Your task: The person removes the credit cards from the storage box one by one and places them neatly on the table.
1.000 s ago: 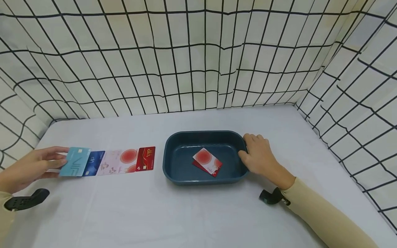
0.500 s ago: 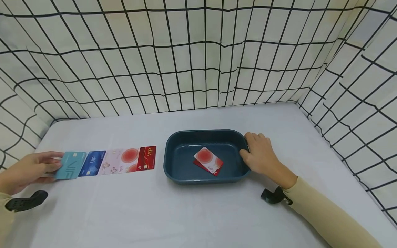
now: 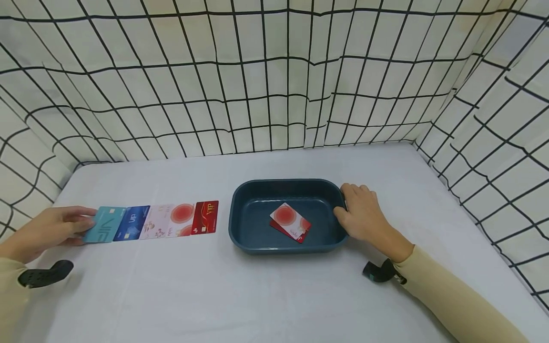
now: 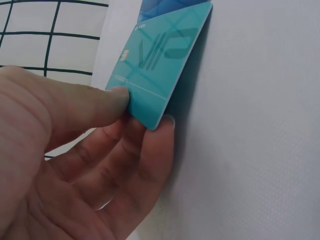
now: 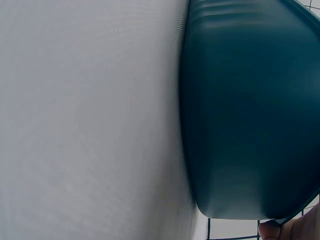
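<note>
My left hand (image 3: 55,228) pinches the near end of a teal VIP card (image 3: 106,224), thumb on top and fingers underneath. In the left wrist view the held end of the teal card (image 4: 160,60) is tilted up off the table, casting a shadow. Its far end meets a blue VIP card (image 3: 133,223) in a row. Beyond that lie pink-and-white card faces with a red circle (image 3: 163,221) and a red VIP card (image 3: 206,216). My right hand (image 3: 362,209) grips the right rim of a dark teal tray (image 3: 250,221), fingers outside and thumb over the edge.
Inside the tray a white card with a red circle (image 3: 289,219) lies partly over a red card (image 3: 279,229). White cloth covers the table (image 3: 193,286). Black grid netting (image 3: 266,76) over white walls rises at the back and both sides.
My left hand drew the teal card left, off its overlap with the blue card, then brought it slightly back right against that card's edge. The right hand keeps its grip on the tray.
</note>
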{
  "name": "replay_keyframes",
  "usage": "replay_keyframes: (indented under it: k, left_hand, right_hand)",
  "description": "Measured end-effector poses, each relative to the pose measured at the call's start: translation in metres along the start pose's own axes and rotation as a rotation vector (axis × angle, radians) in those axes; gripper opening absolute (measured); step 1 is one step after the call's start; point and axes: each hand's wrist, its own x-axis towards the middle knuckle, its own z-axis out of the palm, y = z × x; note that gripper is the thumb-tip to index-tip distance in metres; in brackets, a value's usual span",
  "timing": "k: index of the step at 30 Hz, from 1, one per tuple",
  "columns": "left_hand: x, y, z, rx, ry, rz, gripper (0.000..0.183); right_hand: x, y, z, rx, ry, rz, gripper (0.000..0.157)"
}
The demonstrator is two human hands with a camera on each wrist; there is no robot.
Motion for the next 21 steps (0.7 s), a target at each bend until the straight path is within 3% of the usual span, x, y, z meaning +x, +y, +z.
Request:
replay_keyframes:
  k: [10, 21]
  left_hand:
    - [0.0046, 0.0009, -0.0029, 0.067, -0.001, -0.025, 0.071]
    - [-0.0039, 0.0096, -0.0062, 0.170, 0.020, -0.004, 0.062]
  right_hand:
    - [-0.0004, 0.0001, -0.0002, 0.000, 0.007, -0.006, 0.015]
    - [0.0001, 0.0002, 0.0001, -0.006, 0.009, -0.008, 0.016]
